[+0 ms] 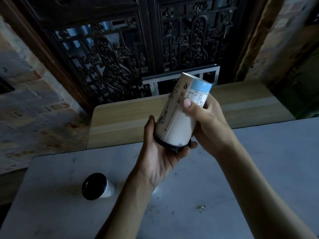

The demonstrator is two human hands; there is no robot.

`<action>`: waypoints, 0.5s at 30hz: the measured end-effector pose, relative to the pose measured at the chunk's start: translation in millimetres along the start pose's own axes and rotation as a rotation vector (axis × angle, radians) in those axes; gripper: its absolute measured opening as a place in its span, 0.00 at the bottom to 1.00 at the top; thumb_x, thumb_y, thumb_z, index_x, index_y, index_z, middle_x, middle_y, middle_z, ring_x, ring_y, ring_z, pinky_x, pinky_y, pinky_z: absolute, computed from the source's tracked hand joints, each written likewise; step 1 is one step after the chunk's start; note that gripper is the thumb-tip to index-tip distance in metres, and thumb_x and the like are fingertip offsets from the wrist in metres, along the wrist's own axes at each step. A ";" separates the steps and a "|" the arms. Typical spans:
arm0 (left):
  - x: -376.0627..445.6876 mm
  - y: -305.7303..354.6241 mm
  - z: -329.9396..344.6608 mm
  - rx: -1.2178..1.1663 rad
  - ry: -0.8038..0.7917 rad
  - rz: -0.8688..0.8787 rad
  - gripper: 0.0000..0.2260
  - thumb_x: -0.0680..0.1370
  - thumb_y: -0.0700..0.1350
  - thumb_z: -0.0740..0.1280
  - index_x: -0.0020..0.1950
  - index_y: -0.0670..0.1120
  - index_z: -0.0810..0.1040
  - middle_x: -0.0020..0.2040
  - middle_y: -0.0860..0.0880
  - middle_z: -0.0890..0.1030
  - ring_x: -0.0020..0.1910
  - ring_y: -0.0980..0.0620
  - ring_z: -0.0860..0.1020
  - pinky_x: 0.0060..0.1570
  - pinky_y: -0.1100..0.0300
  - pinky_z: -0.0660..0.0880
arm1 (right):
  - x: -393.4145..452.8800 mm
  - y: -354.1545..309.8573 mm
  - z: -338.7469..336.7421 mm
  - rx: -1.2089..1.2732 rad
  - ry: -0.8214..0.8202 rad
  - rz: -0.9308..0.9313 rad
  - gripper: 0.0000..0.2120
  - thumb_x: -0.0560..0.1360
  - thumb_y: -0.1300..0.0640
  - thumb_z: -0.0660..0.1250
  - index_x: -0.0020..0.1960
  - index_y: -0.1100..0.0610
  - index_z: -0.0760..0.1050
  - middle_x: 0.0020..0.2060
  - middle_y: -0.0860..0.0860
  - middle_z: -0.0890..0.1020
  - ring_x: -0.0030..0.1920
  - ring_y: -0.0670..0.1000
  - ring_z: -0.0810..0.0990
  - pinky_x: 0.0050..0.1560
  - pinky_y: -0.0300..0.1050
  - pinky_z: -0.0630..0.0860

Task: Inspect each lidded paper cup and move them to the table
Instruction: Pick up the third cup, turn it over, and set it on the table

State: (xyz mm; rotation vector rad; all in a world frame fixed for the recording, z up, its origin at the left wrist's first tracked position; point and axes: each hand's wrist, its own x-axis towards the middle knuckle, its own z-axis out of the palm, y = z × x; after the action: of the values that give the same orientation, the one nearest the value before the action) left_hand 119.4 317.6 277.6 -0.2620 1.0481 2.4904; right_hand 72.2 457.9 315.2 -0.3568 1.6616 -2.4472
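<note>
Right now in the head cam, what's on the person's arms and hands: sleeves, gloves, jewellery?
Nothing worn that shows. The left hand and right hand are bare, no gloves, and no rings show on the fingers. Both forearms are bare to the frame's bottom edge: no sleeve, watch or band.

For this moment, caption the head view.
Both hands tilt a black-lidded white paper cup above the grey table.

You hold a matt white paper cup, smooth, printed in black line art with a pale blue band, closed by a glossy black plastic lid. Below, the grey worktop looks matt, scuffed and stained. Beyond lies pale wood-grain board, rough brick, and dark carved wooden screens.
</note>
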 end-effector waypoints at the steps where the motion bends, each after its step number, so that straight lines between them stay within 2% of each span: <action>1: -0.2 -0.7 1.4 0.009 0.001 0.014 0.35 0.76 0.67 0.59 0.68 0.41 0.79 0.55 0.36 0.85 0.48 0.39 0.85 0.35 0.59 0.85 | 0.7 1.5 0.2 -0.007 0.026 -0.003 0.35 0.69 0.46 0.79 0.63 0.69 0.70 0.50 0.61 0.81 0.50 0.61 0.83 0.48 0.60 0.80; 3: 1.3 -4.1 1.6 0.069 0.028 0.068 0.33 0.78 0.67 0.60 0.69 0.42 0.79 0.56 0.37 0.85 0.53 0.38 0.82 0.40 0.58 0.85 | 1.5 5.5 0.5 -0.010 0.074 -0.013 0.28 0.73 0.50 0.76 0.62 0.68 0.71 0.49 0.60 0.81 0.50 0.60 0.83 0.50 0.62 0.82; 5: 2.8 -6.7 4.4 0.125 0.064 0.136 0.31 0.80 0.65 0.60 0.72 0.42 0.76 0.58 0.39 0.85 0.55 0.41 0.83 0.45 0.56 0.84 | 2.1 9.3 0.9 0.010 0.117 -0.022 0.24 0.76 0.54 0.74 0.62 0.68 0.71 0.48 0.61 0.82 0.49 0.61 0.84 0.50 0.61 0.82; 7: 6.3 -10.9 4.7 0.137 0.093 0.219 0.30 0.81 0.61 0.61 0.76 0.43 0.72 0.65 0.39 0.83 0.61 0.42 0.84 0.51 0.54 0.84 | 2.0 12.7 1.9 0.023 0.147 -0.038 0.23 0.76 0.55 0.74 0.62 0.70 0.70 0.47 0.63 0.81 0.48 0.62 0.83 0.48 0.58 0.82; 9: 9.3 -14.0 3.5 0.138 0.107 0.283 0.30 0.80 0.59 0.64 0.77 0.44 0.69 0.70 0.39 0.80 0.66 0.39 0.81 0.52 0.52 0.84 | 1.7 16.0 2.5 0.034 0.156 -0.052 0.23 0.77 0.56 0.74 0.61 0.71 0.69 0.47 0.64 0.79 0.48 0.63 0.82 0.47 0.58 0.81; 10: 10.5 -14.6 2.9 0.147 0.121 0.282 0.30 0.79 0.59 0.65 0.76 0.43 0.70 0.68 0.40 0.81 0.65 0.39 0.82 0.50 0.53 0.84 | 1.4 16.3 2.3 0.030 0.156 -0.053 0.23 0.76 0.56 0.74 0.61 0.70 0.69 0.47 0.64 0.79 0.48 0.63 0.82 0.47 0.58 0.80; 12: 10.7 -13.2 2.9 0.156 0.145 0.209 0.28 0.79 0.61 0.63 0.71 0.42 0.76 0.58 0.41 0.85 0.55 0.42 0.84 0.43 0.57 0.83 | 1.2 15.4 0.0 0.028 0.148 -0.046 0.23 0.76 0.55 0.75 0.62 0.67 0.70 0.47 0.61 0.80 0.48 0.61 0.82 0.46 0.56 0.81; 15: 10.7 -9.1 1.1 0.097 0.083 0.090 0.28 0.78 0.65 0.62 0.61 0.42 0.83 0.49 0.41 0.86 0.46 0.44 0.83 0.37 0.59 0.82 | 2.1 11.6 -3.5 0.055 0.111 -0.020 0.28 0.72 0.52 0.76 0.64 0.66 0.71 0.48 0.60 0.81 0.51 0.61 0.82 0.50 0.58 0.81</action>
State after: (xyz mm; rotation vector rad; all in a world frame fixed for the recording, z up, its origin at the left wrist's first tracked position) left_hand 113.9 327.3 269.1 -0.2974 1.2366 2.5171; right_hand 69.2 456.3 303.4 -0.2352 1.6354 -2.5655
